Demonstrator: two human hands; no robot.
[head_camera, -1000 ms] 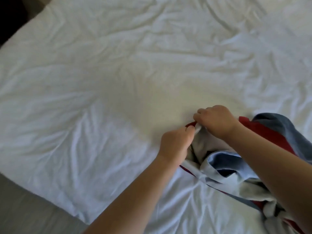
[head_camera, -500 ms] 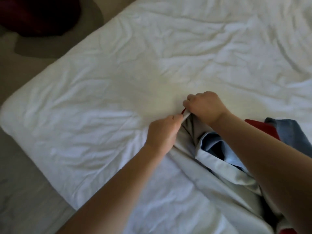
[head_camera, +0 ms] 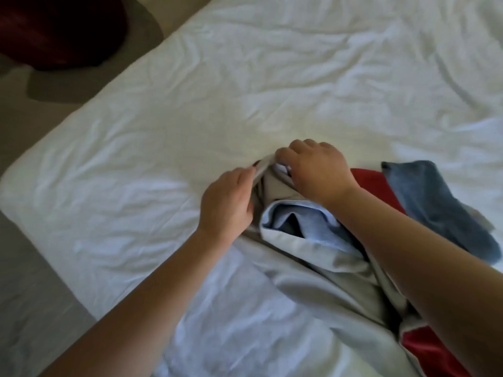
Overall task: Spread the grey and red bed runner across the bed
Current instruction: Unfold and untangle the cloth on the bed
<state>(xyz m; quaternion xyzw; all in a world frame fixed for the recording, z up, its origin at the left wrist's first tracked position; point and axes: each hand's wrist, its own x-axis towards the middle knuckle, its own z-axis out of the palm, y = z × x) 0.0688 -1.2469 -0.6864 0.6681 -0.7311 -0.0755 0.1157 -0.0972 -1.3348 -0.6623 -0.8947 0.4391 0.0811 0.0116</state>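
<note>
Now my left grip (head_camera: 226, 202) pinches the edge of the bed runner (head_camera: 326, 281) at the middle of the bed (head_camera: 190, 104), my right grip (head_camera: 315, 172) curled on it just beside. Its bunched length trails toward the bed's near-right side, nearer my right grip.

White sheet (head_camera: 245, 91) all over the bed: plain woven cloth, matt, creased and rumpled right across. On it, near right, the bed runner (head_camera: 326, 281). Its pale grey face is smooth cloth, barely a sheen, falling in broad limp folds. The red panel (head_camera: 373, 183) looks flat and matt. The blue part (head_camera: 435, 208), over on the right, is coarser, with a nubbly, towel-like nap. Floor (head_camera: 21, 295) at left is dull beige, its texture too blurred to tell.
</note>
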